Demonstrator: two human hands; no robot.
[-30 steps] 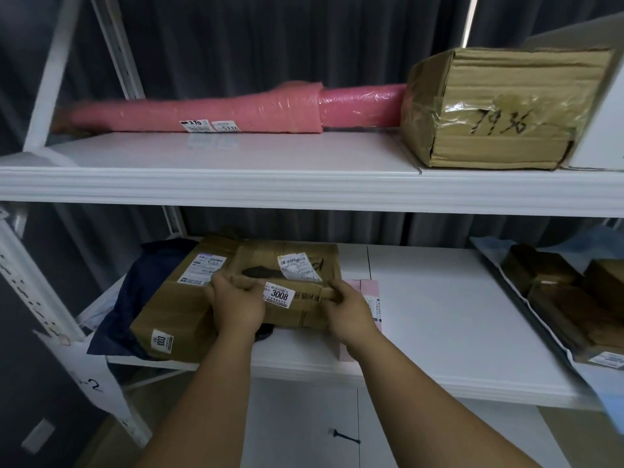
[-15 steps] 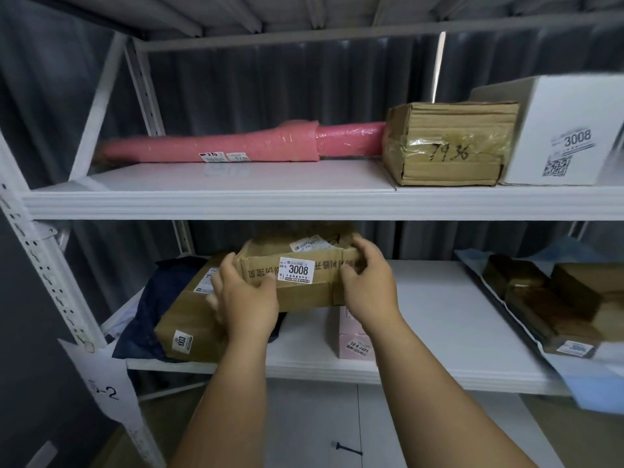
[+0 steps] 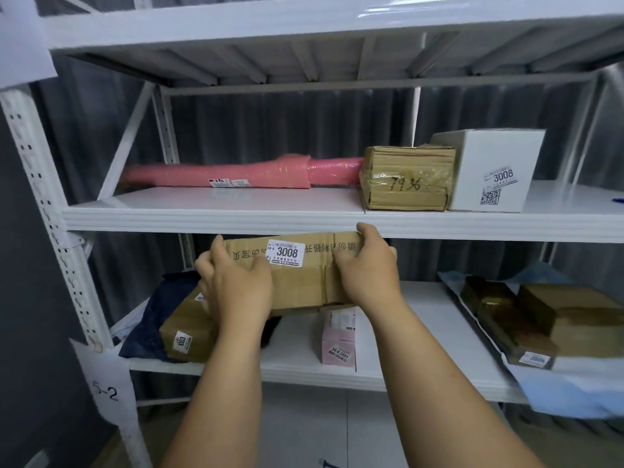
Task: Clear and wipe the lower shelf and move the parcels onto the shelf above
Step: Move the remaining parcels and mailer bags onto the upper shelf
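Note:
I hold a brown cardboard parcel [image 3: 300,282] with a white "3008" label, lifted off the lower shelf [image 3: 398,376], its top edge just under the front lip of the shelf above [image 3: 236,219]. My left hand [image 3: 236,285] grips its left end and my right hand [image 3: 368,265] grips its right end. On the lower shelf lie a second brown parcel [image 3: 184,336] over a dark blue bag [image 3: 158,309], and a small pink box [image 3: 337,339].
The upper shelf holds a long pink wrapped roll [image 3: 236,172], a taped brown box [image 3: 405,179] marked in pen and a white box [image 3: 489,170]. At the lower right, several brown boxes [image 3: 540,315] lie on a blue-white bag. A white upright post [image 3: 44,204] stands left.
Both hands have raised the "3008" parcel from the lower shelf up to the front edge of the upper shelf. The view has tilted upward.

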